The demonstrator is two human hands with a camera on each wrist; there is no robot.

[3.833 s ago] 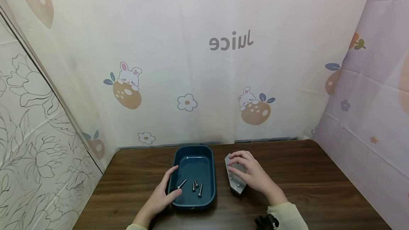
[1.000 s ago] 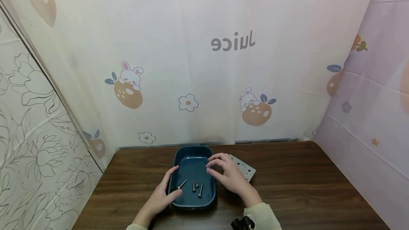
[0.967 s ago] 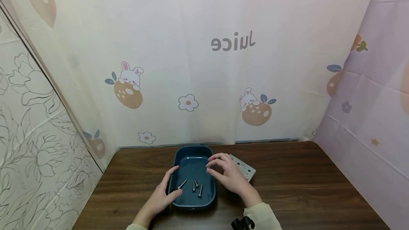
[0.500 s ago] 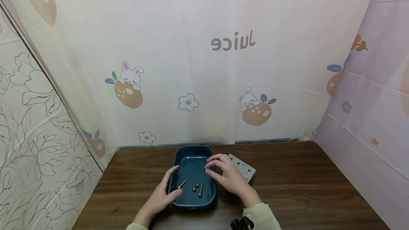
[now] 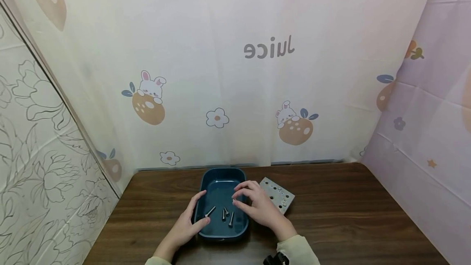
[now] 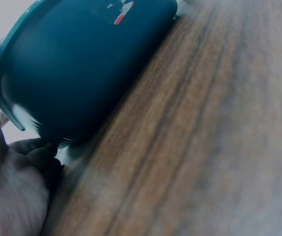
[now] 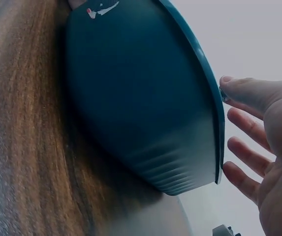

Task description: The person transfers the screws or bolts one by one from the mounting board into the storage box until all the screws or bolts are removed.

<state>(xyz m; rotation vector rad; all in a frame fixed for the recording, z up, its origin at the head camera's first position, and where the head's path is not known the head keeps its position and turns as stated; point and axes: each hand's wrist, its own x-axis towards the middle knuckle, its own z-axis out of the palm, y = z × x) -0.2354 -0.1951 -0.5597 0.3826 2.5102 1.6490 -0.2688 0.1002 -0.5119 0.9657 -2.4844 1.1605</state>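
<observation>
My left hand (image 5: 185,222) grips the near-left side of a dark blue tray (image 5: 241,226). Its thumb lies over the rim, and the left wrist view has its other fingers against the outer wall of the tray (image 6: 81,73). Several metal bolts (image 5: 231,218) lie loose on the tray's floor. Above the right rim, my right hand (image 5: 259,207) pinches a small shiny metal piece (image 5: 234,200) between thumb and index finger. Most of that piece (image 7: 223,93) is covered by the fingertips. The other fingers of the right hand are loosely bent.
A grey metal block (image 5: 281,194) with holes and small round fittings stands right of the tray, partly behind my right hand. All of this is on a dark wooden table (image 5: 349,216). Patterned curtains (image 5: 239,134) hang behind and at both sides.
My right hand has left the block, which was tilted under it and now lies turned, top face showing. Carrying the small metal piece, it has moved left over the tray. The left hand stays put.
</observation>
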